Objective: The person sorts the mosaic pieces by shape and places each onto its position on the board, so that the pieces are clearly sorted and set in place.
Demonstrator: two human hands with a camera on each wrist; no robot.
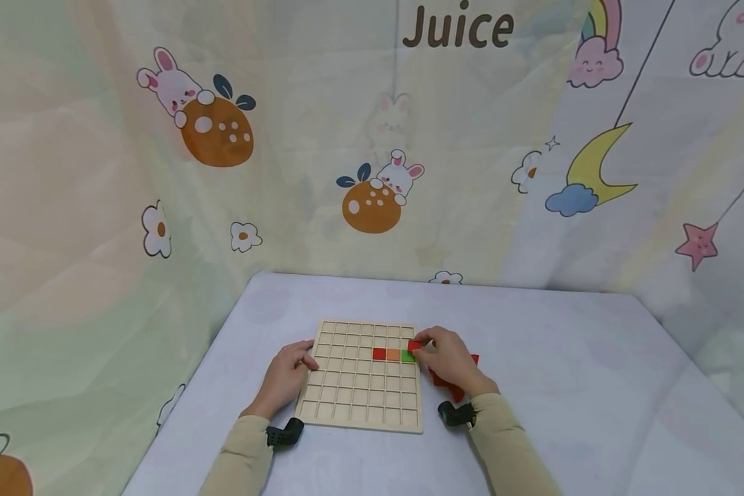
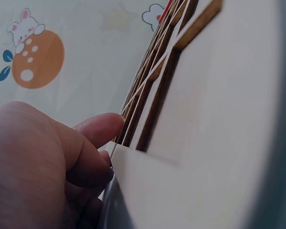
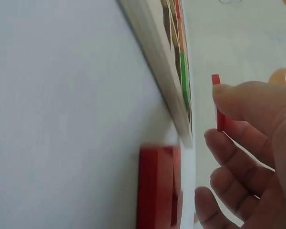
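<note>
A pale wooden grid board (image 1: 359, 425) lies on the table. Along one row in its right part sit a red tile (image 1: 379, 353), an orange tile (image 1: 393, 355) and a green tile (image 1: 407, 356). At the board's left edge is my left hand (image 1: 282, 377), its curled thumb and fingers holding that edge. My right hand (image 1: 448, 358) pinches a thin red square tile (image 3: 218, 102) between thumb and index finger, raised just above the board's right edge near the green tile. Its other fingers curl loosely.
More red pieces (image 3: 155, 186) lie on the table right of the board, partly hidden under my right hand in the head view. The white tabletop (image 1: 595, 386) stretches to the right. A printed cloth backdrop (image 1: 297, 172) hangs behind the table.
</note>
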